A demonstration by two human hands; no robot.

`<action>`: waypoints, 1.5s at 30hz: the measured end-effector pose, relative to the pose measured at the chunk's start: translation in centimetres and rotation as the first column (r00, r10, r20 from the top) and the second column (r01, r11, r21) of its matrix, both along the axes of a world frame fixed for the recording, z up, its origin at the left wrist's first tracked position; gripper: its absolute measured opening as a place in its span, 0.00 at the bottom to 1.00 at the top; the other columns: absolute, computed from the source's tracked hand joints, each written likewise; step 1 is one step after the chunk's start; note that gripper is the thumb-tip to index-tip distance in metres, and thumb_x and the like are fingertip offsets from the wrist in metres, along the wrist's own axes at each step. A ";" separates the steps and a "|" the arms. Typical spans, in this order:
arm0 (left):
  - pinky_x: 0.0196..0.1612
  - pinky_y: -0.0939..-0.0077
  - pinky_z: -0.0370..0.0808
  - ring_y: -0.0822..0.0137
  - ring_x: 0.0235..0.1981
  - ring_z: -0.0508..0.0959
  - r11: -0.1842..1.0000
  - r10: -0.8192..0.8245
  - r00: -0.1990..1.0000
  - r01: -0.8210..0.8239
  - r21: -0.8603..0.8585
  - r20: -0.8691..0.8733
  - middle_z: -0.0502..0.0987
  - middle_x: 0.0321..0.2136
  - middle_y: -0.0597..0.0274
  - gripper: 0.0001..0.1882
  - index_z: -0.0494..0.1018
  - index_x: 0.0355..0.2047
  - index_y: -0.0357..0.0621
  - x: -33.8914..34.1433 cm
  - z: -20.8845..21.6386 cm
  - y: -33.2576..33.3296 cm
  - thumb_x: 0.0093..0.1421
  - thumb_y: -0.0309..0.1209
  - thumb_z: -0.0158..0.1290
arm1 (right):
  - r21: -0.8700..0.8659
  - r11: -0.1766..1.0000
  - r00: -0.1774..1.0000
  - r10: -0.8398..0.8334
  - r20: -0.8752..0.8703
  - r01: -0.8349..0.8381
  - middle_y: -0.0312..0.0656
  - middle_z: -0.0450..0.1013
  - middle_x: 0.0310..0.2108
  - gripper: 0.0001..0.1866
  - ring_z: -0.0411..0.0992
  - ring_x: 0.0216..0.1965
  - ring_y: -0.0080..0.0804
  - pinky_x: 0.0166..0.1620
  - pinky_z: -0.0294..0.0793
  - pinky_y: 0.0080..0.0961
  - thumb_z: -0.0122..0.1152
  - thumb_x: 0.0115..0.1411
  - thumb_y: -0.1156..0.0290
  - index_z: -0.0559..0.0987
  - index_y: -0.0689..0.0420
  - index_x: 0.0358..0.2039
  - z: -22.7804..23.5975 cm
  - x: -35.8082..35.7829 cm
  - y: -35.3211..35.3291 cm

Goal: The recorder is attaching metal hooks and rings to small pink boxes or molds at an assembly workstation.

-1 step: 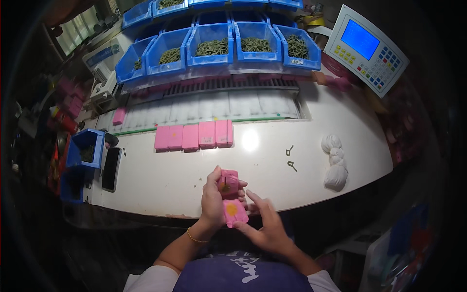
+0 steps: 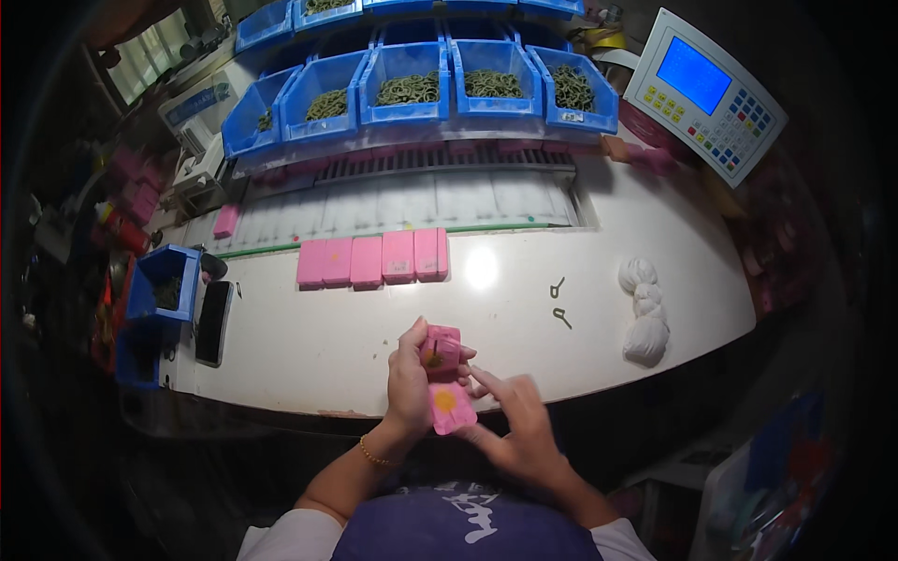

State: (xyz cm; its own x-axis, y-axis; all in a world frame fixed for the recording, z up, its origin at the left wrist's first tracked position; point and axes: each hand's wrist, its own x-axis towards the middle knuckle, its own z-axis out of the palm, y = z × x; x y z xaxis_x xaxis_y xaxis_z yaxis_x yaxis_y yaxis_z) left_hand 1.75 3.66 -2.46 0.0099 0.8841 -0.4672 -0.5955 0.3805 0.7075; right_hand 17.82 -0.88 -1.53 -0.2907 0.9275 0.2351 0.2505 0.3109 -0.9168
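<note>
Near the front edge of the bench, my left hand (image 2: pixel 408 381) is wrapped around a pink two-part mould (image 2: pixel 440 348). Its upper part shows a dark slot and a yellowish patch. The lower half (image 2: pixel 453 409), a flat pink piece with a yellow-orange spot, lies folded out below it toward me. My right hand (image 2: pixel 522 428) is just right of this piece, thumb at its lower right corner and index finger stretched toward the mould, fingers apart. Whether the thumb presses on the corner is hard to make out. Two small green loop-ended pieces (image 2: pixel 558 303) lie on the bench to the right.
Several pink blocks (image 2: pixel 368 260) stand in a row behind my hands. A white knotted bundle (image 2: pixel 645 313) lies right, a black phone (image 2: pixel 214 323) left. Blue bins (image 2: pixel 404 117) of green rings line the back. A control panel (image 2: pixel 734 140) leans in at the right.
My right thumb has slid from the face of the lower pink half to its corner, and the index finger has come slightly closer to the mould. My left hand has barely moved.
</note>
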 end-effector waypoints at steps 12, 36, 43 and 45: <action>0.26 0.77 0.76 0.70 0.19 0.76 0.970 -0.044 0.919 0.133 0.203 -0.391 0.77 0.21 0.56 0.29 0.77 0.30 0.32 0.9 0.9 -0.7 0.70 0.47 0.38 | 0.549 0.836 0.979 -0.106 0.175 -0.008 0.39 0.73 0.38 0.11 0.66 0.43 0.41 0.46 0.67 0.34 0.71 0.47 0.77 0.81 0.54 0.33 1.2 -0.1 3.8; 0.21 0.73 0.75 0.68 0.16 0.73 0.979 -0.192 0.952 0.202 0.020 -0.238 0.74 0.25 0.57 0.33 0.73 0.50 0.33 -0.7 -1.0 0.3 0.68 0.52 0.34 | 0.664 0.710 0.716 -0.589 0.375 0.236 0.45 0.72 0.55 0.27 0.73 0.45 0.49 0.49 0.73 0.41 0.55 0.49 0.80 0.76 0.56 0.54 1.1 12.4 8.4; 0.47 0.74 0.75 0.66 0.40 0.78 0.929 -0.163 0.878 0.290 0.230 -0.449 0.77 0.43 0.49 0.29 0.70 0.53 0.27 0.7 0.3 0.0 0.71 0.44 0.31 | 0.599 0.661 0.791 -0.014 0.611 -0.451 0.28 0.76 0.53 0.23 0.69 0.27 0.30 0.29 0.71 0.25 0.63 0.42 0.77 0.83 0.51 0.43 1.0 4.2 4.1; 0.47 0.74 0.74 0.67 0.42 0.77 0.941 -0.131 0.916 0.236 0.243 -0.380 0.77 0.44 0.48 0.26 0.71 0.50 0.26 0.4 0.4 -1.0 0.73 0.41 0.34 | 0.552 0.692 0.801 0.065 0.595 -0.466 0.28 0.76 0.53 0.24 0.67 0.25 0.30 0.28 0.71 0.26 0.63 0.41 0.78 0.82 0.51 0.43 1.6 4.1 4.4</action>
